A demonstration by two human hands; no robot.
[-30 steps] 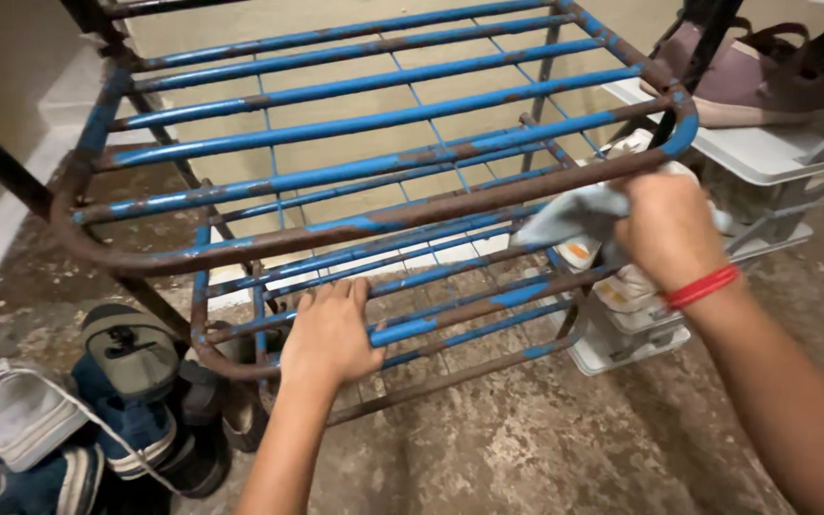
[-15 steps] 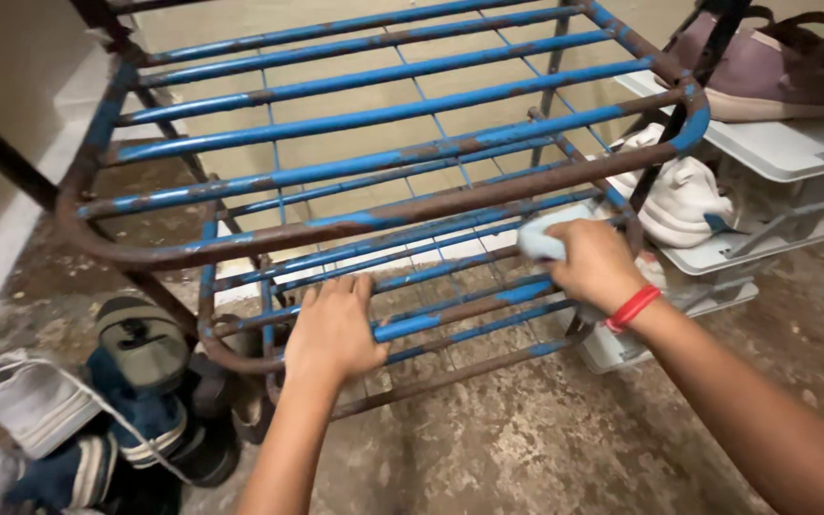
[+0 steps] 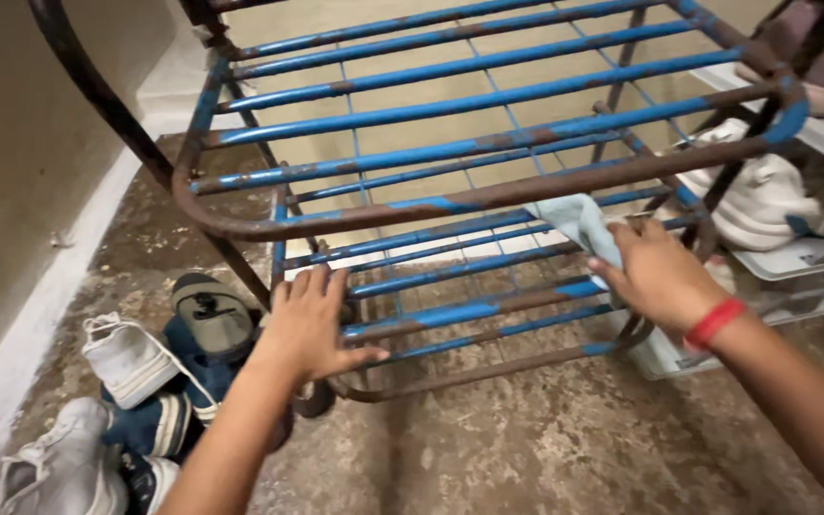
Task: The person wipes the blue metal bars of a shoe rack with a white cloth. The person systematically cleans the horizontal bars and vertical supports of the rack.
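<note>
I am wiping the rusty blue rack (image 3: 488, 143): right hand (image 3: 658, 277) pinching the cloth (image 3: 579, 221), left hand (image 3: 305, 326) spread, bracing the lower bars; next I judge calls for firm rubbing along them

White sneakers (image 3: 126, 360) and dark shoes (image 3: 210, 319) piled left, white shoe (image 3: 760, 195) on grey plastic rack (image 3: 813, 256) right

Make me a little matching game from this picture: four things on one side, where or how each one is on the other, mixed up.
Things:
1. pale blue cloth
2. left hand
3. red wristband
4. white sneaker

Places or states:
A. on the floor, left of the rack
B. around the right wrist
C. pressed on the rack's middle bars by the right hand
D. resting on the front of a lower shelf

Pairs: 1-C, 2-D, 3-B, 4-A
</note>
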